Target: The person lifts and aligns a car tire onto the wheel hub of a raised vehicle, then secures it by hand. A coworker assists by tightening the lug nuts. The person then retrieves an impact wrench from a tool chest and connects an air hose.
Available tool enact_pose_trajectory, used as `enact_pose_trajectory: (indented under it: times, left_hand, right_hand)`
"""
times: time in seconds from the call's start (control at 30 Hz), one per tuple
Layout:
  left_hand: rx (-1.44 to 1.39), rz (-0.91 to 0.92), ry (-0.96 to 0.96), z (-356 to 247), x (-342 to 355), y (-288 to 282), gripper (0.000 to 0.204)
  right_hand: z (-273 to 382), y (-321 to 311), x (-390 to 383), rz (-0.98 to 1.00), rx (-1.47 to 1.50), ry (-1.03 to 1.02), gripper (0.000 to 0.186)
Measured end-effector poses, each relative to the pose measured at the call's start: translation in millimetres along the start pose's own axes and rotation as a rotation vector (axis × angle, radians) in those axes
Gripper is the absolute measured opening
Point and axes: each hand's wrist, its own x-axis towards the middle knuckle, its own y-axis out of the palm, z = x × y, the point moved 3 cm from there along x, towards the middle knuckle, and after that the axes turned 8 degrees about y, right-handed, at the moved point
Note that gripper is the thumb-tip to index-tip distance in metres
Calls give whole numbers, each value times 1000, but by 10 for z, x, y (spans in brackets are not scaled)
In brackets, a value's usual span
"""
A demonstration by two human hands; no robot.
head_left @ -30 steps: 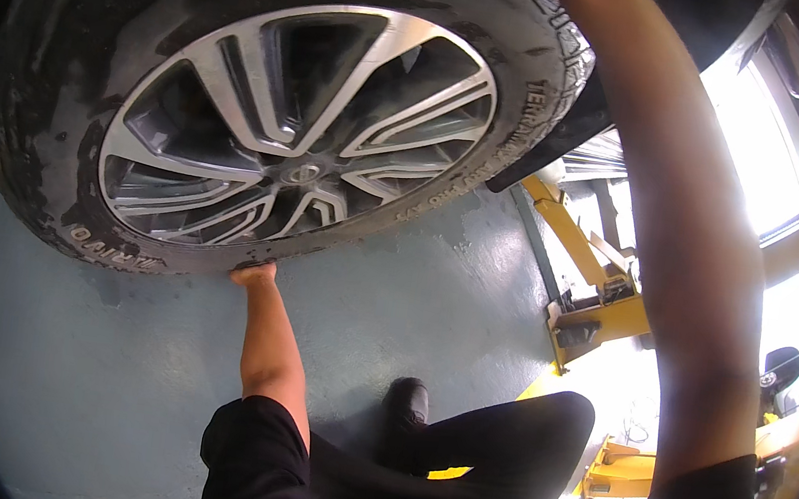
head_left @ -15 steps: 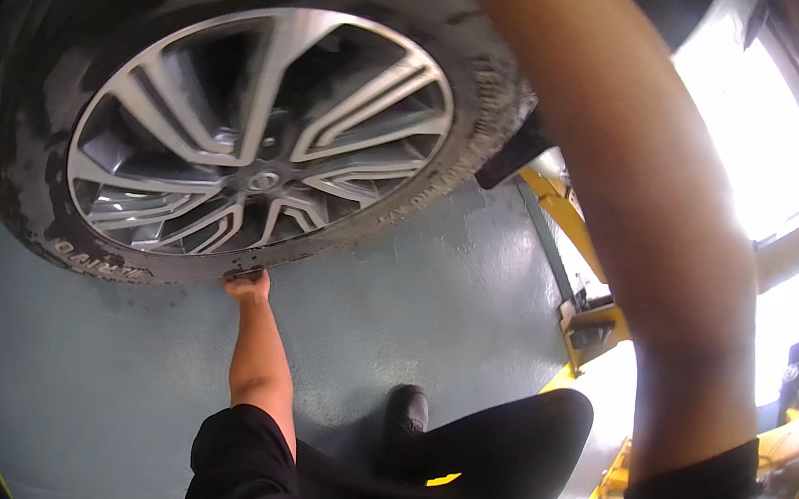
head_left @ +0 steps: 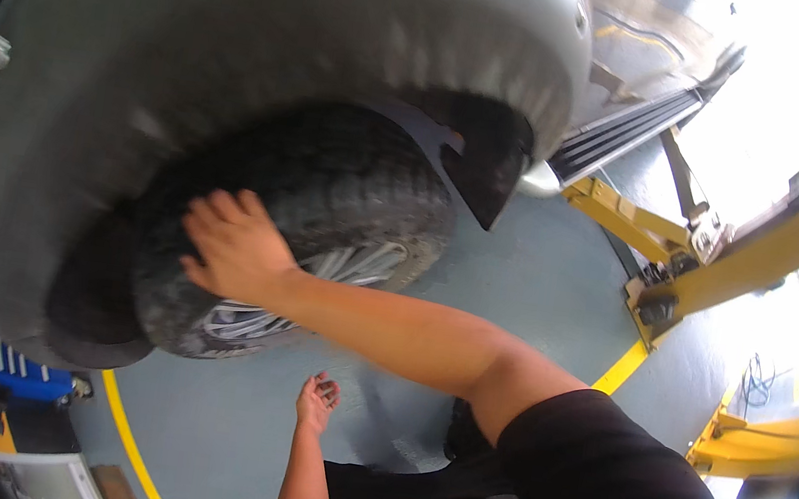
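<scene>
A black tyre (head_left: 329, 175) with coarse tread is seen from above in the wheel arch of a grey vehicle (head_left: 278, 22). Below the tread shows its silver spoked rim (head_left: 357, 262). My right hand (head_left: 240, 247) lies across the tyre's tread and upper shoulder, fingers spread, holding nothing; whether it presses or only touches, I cannot tell. Apart from the tyre and beneath it, my left hand (head_left: 317, 403) is raised palm up. Its fingers are loosely bent and apart, with nothing in them. My right forearm hides part of the rim.
A black flap (head_left: 486, 165) hangs behind the wheel, with a running board (head_left: 627, 128) beyond. Yellow lift arms (head_left: 626, 219) and a yellow post (head_left: 774, 238) stand at the right. A blue cabinet-like thing (head_left: 11, 360) is at lower left. A yellow line (head_left: 132, 442) crosses the grey floor.
The view has shifted from the wheel's face to above it, with the fender now showing. My left hand has come off the tyre's lower edge. My right hand has come into view on the tread.
</scene>
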Motion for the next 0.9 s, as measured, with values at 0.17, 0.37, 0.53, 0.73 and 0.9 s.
enact_pose_trajectory:
  times: [0.17,0.37,0.53,0.73,0.9]
  left_hand:
    - [-8,-117,14,-634,-1424,-254,39]
    - [-66,-362,77,-847,-2201,-842,40]
    - [9,-424,57,-607,-2768,-788,43]
    - [361,-119,26,-339,-4179,-458,54]
    - [122,-349,-188,205,-5495,-1276,43]
  right_hand:
    - [160,-127,140,258,-100,-11,38]
    - [579,449,14,263,-75,-21,35]
    - [1414,1131,-86,742,6,67,33]
    - [2431,958,-1025,959,85,-156,40]
    - [1623,241,-3086,1771,-43,-86,40]
